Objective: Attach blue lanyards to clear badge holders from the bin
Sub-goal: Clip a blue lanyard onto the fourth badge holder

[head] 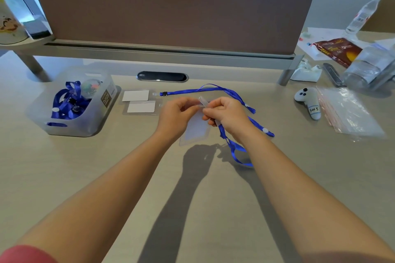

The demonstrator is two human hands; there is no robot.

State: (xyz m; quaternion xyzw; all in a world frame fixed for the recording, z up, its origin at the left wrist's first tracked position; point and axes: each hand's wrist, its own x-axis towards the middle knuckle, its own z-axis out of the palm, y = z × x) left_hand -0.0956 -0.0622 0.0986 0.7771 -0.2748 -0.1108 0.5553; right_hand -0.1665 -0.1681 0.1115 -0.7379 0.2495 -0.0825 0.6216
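Observation:
A clear badge holder (pixel 195 129) hangs tilted above the desk between my hands. My left hand (pixel 176 114) pinches its top edge. My right hand (pixel 226 114) grips the clear strap at the holder's top together with the end of a blue lanyard (pixel 234 148), whose loop trails down onto the desk on the right. Two more badge holders (pixel 141 102) with white cards lie flat behind my hands, one clipped to a second blue lanyard (pixel 208 88). A translucent bin (pixel 70 127) at the left holds several blue lanyards.
A brown divider panel (pixel 171 15) closes off the back of the desk, with a cable grommet (pixel 162 76) in front of it. At the right lie a grey plush toy (pixel 308 100), a plastic zip bag (pixel 350 113), bottles and a snack packet (pixel 337 50).

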